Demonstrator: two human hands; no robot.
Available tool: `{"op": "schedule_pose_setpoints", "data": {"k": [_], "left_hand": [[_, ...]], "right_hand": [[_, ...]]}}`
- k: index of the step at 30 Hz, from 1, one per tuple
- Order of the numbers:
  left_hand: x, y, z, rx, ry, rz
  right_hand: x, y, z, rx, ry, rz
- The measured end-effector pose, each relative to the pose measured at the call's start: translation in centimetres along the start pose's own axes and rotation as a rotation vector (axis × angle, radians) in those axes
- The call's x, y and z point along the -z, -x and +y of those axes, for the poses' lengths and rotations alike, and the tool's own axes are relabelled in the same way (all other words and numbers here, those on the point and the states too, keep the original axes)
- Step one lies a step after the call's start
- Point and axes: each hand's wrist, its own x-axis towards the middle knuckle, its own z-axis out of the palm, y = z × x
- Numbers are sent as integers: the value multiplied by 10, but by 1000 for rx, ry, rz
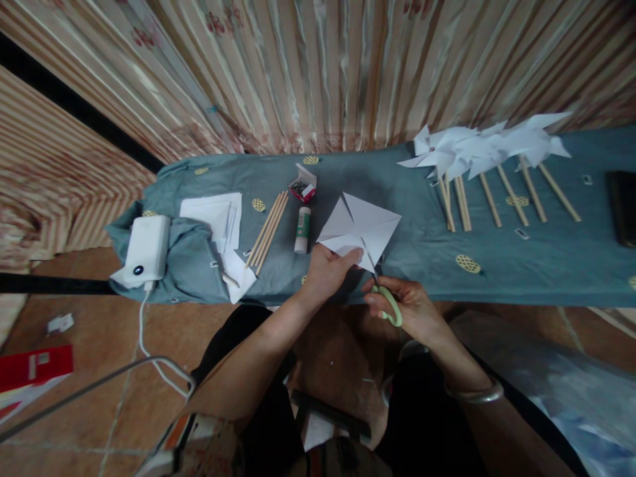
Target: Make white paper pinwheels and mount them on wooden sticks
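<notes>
A square sheet of white paper (365,222), turned cornerwise, has slits running from its corners toward the middle. My left hand (328,268) pinches its near left edge, thumb on top. In my right hand (405,301) are scissors (390,305) with pale green handles, fingers around the loops. The scissor blades lie at the paper's near corner, along a cut. Left of the paper stand a glue stick (302,230) lying flat and a small open box of pins (303,185). Several wooden sticks (268,230) lie beside them.
Finished-looking paper pinwheels (489,149) on sticks lie at the right. More white paper (213,218) and a white power bank (146,248) with a cable are at the left. A dark object (622,209) sits at the far right. A pleated curtain (318,73) hangs behind the cloth-covered table (348,172).
</notes>
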Motion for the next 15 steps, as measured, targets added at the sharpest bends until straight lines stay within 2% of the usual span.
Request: {"op": "schedule_pose_setpoints", "data": {"k": [5,10,13,15], "left_hand": [[0,0,-4,3,-12,4],[0,0,-6,29,73,19],[1,-1,-6,20,104,28],[2,-3,-6,17,108,43]], "right_hand": [[2,4,5,-33,-12,13],[8,12,16,-40,62,-32],[16,20,21,-6,212,-53],[23,25,20,32,422,-28]]}}
